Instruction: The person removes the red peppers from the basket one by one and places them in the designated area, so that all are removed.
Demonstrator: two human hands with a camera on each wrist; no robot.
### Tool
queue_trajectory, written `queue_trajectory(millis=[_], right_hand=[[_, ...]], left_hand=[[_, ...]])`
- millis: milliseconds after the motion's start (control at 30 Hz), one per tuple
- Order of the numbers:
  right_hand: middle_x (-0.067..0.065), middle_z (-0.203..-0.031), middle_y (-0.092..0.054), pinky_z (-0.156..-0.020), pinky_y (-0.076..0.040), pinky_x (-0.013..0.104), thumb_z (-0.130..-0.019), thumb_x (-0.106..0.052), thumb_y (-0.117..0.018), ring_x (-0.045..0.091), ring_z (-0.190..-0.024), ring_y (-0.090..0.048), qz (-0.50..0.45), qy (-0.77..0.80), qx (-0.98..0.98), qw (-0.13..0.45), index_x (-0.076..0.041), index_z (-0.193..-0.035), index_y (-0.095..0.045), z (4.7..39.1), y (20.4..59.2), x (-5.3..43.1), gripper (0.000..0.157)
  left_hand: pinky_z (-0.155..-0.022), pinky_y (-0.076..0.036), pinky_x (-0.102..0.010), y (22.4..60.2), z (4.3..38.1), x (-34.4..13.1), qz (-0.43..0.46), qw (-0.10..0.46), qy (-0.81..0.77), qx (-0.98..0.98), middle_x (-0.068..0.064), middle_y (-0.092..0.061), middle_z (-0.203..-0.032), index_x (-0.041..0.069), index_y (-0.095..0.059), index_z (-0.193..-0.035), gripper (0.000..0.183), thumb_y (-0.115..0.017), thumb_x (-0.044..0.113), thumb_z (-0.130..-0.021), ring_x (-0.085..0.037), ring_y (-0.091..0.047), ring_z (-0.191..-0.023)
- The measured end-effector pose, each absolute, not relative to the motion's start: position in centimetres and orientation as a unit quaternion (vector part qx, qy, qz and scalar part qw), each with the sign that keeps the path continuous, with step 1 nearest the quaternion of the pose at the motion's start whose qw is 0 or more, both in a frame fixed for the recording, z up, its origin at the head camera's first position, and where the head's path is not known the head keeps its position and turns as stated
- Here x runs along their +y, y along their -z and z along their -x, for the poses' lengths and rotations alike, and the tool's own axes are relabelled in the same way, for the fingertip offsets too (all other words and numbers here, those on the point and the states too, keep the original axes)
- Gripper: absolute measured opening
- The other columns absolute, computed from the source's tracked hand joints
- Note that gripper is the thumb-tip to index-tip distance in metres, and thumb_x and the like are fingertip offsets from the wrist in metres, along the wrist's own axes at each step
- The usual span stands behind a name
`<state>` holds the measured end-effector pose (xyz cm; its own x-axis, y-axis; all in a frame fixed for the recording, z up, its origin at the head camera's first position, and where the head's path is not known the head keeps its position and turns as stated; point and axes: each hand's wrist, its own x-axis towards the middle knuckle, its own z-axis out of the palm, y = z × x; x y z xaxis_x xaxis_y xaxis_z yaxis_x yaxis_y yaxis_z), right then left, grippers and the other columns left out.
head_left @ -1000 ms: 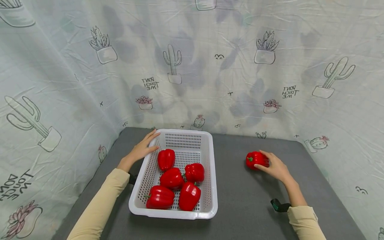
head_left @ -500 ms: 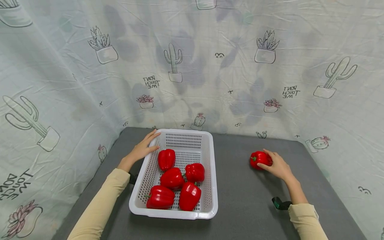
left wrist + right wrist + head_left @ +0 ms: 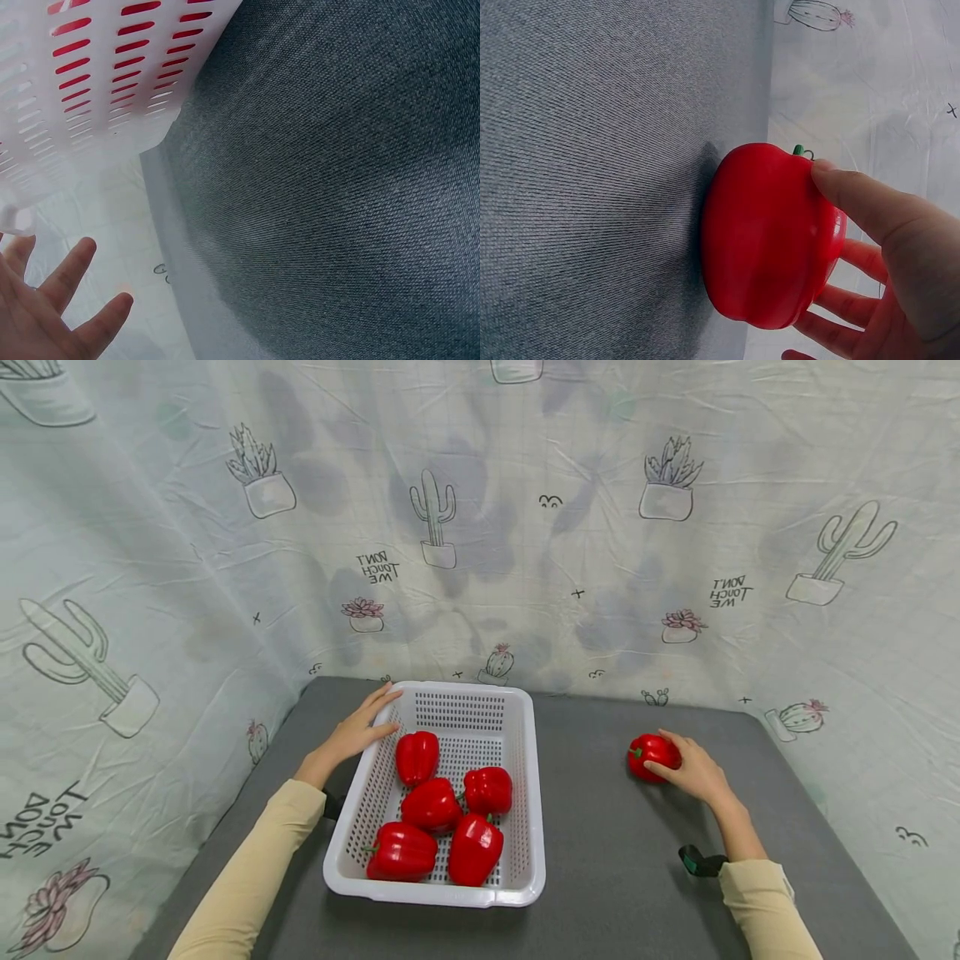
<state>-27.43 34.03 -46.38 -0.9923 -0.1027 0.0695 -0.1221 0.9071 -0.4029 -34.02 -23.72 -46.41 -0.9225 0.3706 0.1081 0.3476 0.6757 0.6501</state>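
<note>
My right hand (image 3: pixel 696 773) holds a red bell pepper (image 3: pixel 652 755) at the right of the table, its green stem facing left. Close up in the right wrist view, the thumb lies on one side of that bell pepper (image 3: pixel 769 240) and the fingers reach round the other, with the pepper close over the grey cloth. On the left, my left hand (image 3: pixel 354 733) rests with spread fingers at the rim of a white plastic basket (image 3: pixel 537 793). The left wrist view shows that hand's fingers (image 3: pixel 69 274) fairly straight beside the slotted wall. Several red bell peppers lie in the basket, among them one pepper (image 3: pixel 417 758) near its far end.
Grey cloth covers the table (image 3: pixel 585 852), and the basket stands left of its middle. A pale curtain (image 3: pixel 495 527) with cactus drawings closes off the back and both sides. Dark wrist devices, such as the right one (image 3: pixel 701 862), stick out beside the forearms.
My right hand and the bell pepper in it have shifted slightly to the right, mostly in the first half second. The left hand and the basket have stayed put.
</note>
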Motion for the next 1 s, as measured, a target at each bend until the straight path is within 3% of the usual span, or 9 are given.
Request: queue_trajectory(millis=[567, 1000], right_hand=[[0.032, -0.132, -0.039, -0.084, -0.040, 0.065, -0.086, -0.045, -0.061, 0.048, -0.116, -0.042, -0.070, -0.206, -0.976, 0.015, -0.001, -0.139, -0.037, 27.8, 45.4, 33.2, 0.073], [0.030, -0.133, -0.041, -0.090, -0.033, 0.066, -0.085, -0.038, -0.065, 0.050, -0.119, -0.038, -0.119, -0.188, -0.973, 0.054, -0.001, -0.137, -0.042, 28.8, 43.8, 30.0, 0.069]], left_hand=[[-0.089, -0.039, -0.064, 46.3, 34.1, -23.6, -0.195, 0.010, -0.346, 0.918, -0.008, -0.008, -0.156, 0.021, -0.028, -0.147, 0.064, -0.055, 0.036, -0.091, -0.043, -0.029, -0.132], [-0.088, -0.040, -0.062, 46.3, 33.9, -23.6, -0.192, 0.011, -0.348, 0.917, -0.008, -0.008, -0.156, 0.020, -0.029, -0.147, 0.063, -0.056, 0.033, -0.091, -0.043, -0.029, -0.132]])
